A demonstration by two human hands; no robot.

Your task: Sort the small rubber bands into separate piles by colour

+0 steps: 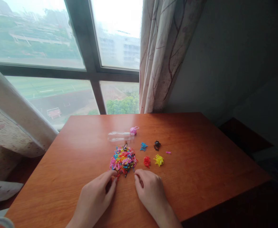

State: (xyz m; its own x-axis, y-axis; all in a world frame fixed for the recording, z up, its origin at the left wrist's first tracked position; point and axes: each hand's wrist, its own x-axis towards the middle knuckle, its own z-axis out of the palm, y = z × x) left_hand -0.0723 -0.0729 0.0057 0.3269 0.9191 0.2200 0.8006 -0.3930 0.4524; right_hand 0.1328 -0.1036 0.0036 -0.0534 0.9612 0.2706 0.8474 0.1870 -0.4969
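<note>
A mixed heap of small coloured rubber bands (123,160) lies in front of me, pink, yellow, blue, red and black. My left hand (93,193) is at its lower left edge, thumb and index finger pinched, with a bit of red rubber band (118,178) showing at the tips. At the lower right edge of the heap is my right hand (150,186), fingers curled and closed; whatever may be in its fingertips is too small to tell. To the right lie separate piles of blue bands (143,146), black bands (157,145), red bands (146,161) and yellow bands (159,160).
Behind the heap a clear plastic bottle (120,136) lies on its side, with a pink cap (133,130) by its mouth. A single pink band (168,152) sits right of the piles. The wooden table (200,171) borders a window and curtain (158,57).
</note>
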